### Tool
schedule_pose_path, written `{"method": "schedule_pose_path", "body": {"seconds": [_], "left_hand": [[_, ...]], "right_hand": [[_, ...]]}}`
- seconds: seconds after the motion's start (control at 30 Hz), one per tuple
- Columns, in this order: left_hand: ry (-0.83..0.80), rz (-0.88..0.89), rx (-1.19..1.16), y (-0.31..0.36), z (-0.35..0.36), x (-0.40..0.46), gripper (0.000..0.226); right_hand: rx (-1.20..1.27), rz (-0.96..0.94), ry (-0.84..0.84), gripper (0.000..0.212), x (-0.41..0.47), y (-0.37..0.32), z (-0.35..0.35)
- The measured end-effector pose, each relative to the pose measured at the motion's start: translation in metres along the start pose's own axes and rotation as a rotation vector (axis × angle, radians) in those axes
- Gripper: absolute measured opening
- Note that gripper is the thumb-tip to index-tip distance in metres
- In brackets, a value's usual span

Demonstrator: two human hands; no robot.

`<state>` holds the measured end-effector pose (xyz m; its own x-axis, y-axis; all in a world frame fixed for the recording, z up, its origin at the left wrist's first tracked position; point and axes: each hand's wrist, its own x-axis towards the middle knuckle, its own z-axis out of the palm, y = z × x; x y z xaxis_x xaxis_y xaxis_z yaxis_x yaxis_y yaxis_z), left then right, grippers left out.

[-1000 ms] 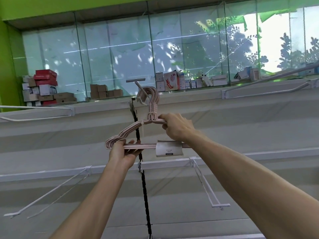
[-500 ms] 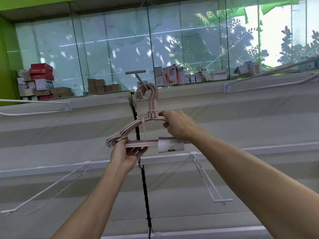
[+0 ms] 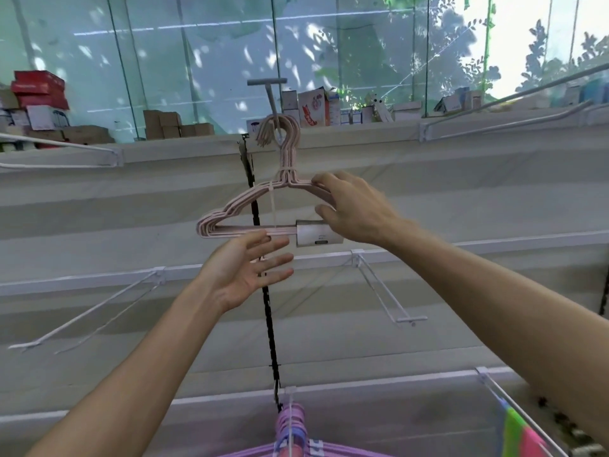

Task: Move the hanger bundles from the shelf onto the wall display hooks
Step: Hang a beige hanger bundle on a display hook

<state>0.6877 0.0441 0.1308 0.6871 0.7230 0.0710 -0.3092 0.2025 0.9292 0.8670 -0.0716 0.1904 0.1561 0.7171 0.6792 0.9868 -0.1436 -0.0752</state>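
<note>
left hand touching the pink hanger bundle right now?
Apart. The head view shows the left hand open below the hanger bundle, with wall visible between its fingertips and the bottom bar.

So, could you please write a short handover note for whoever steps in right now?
Left hand: open, palm up just under the pink hanger bundle, not gripping it.
Right hand: open, fingertips at the bundle's right shoulder, above its paper label.
Bundle: its hooks are over the top display hook, so it appears to hang on its own.
Done: this bundle looks hung. A purple bundle hangs on a lower hook.
Left: check it sits steady, take both hands away, fetch any further bundles. The empty hooks at lower left and right are free.
</note>
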Motion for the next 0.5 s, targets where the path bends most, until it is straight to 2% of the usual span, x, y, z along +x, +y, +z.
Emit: {"method": "schedule_pose_path", "body": {"seconds": [0.17,0.37,0.5], "left_hand": [[-0.079,0.090,0.048,0.004,0.009,-0.019,0.022],[-0.117,0.316,0.128,0.000,0.038,-0.042,0.020],[-0.184,0.407,0.186,-0.012,0.060,-0.060,0.017]], "right_hand": [[0.021,0.032,0.063,0.040,-0.035,0.003,-0.019],[0.014,0.097,0.098,0.030,-0.083,0.005,-0.038],[0.015,0.169,0.136,0.025,-0.118,0.009,-0.050]]}}
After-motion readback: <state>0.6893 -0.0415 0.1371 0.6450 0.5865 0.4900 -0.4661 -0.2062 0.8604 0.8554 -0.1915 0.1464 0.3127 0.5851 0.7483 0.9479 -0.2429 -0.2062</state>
